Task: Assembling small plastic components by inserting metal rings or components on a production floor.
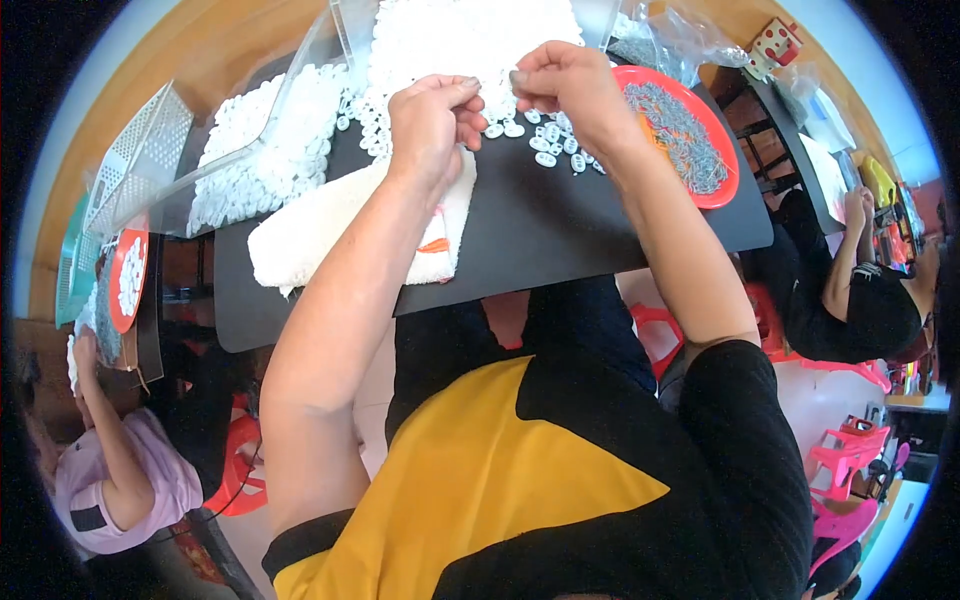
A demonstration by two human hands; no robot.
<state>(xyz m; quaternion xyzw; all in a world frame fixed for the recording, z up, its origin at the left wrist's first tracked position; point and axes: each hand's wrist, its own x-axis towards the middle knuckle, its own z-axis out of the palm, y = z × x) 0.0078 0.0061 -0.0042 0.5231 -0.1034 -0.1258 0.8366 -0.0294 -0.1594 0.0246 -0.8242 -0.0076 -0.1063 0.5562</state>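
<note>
Both my hands are raised over the far side of the dark table (540, 225), fingertips a short way apart. My left hand (432, 122) is closed, thumb against the fingers; anything in it is too small to make out. My right hand (572, 98) pinches likewise, its contents hidden. Beneath and between them lie loose white oval pieces (548, 145) with small holes, spilling from a large white heap (470, 45). A red plate (730, 165) of small grey metal pieces (695, 145) sits beside my right wrist. Under my left forearm is a folded cream towel (325, 232) with an orange item (434, 246) on it.
More white pieces (265, 160) are heaped at the left, near a clear plastic wall (290, 95) and a white perforated basket (140, 150). Plastic bags (675, 45) lie at the far right. Co-workers sit at the left (130, 470) and right (870, 310), among red stools (240, 470).
</note>
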